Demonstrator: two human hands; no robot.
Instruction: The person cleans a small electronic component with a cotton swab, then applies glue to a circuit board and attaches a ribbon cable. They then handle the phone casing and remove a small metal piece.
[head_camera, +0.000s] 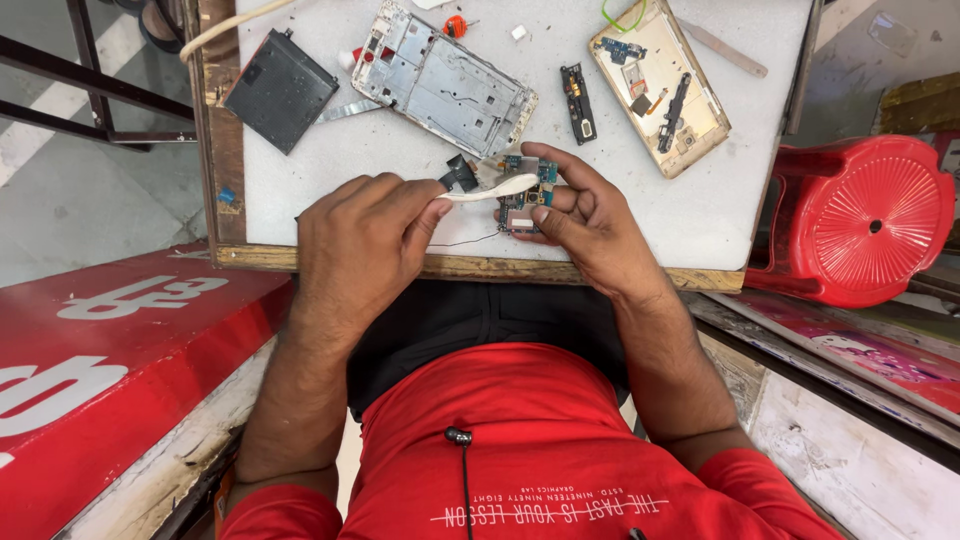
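The left hand (365, 235) is curled narrow, its thumb and fingers pinched around the handle end of a slim white plastic tool (492, 189) that curves across toward the other hand. The right hand (580, 215) grips a small blue-green phone circuit board (525, 200) between thumb and fingers, holding it just above the near edge of the white worktop (700, 210); the tip of the white tool rests on the board's upper face. A small black component (461, 175) on a short ribbon sticks out from the board's left side, right beside the tool.

Taking the circuit board as the landmark: directly behind it lies a bare silver metal phone frame (445, 80), tilted on the worktop. Behind and to the left of the board sits a flat black rectangular battery (280, 90), overhanging the worktop's wooden edge. Behind and slightly right is a narrow black sub-board strip (578, 103), and further right a gold-coloured phone back shell (660, 85) with small parts inside it. Far behind the board an orange-handled screwdriver (456, 26) shows near the frame's top. Well to the right of the board, off the worktop, stands a red plastic stool (865, 220). To the left and nearer the person lies a red signboard (110, 370) with white lettering.
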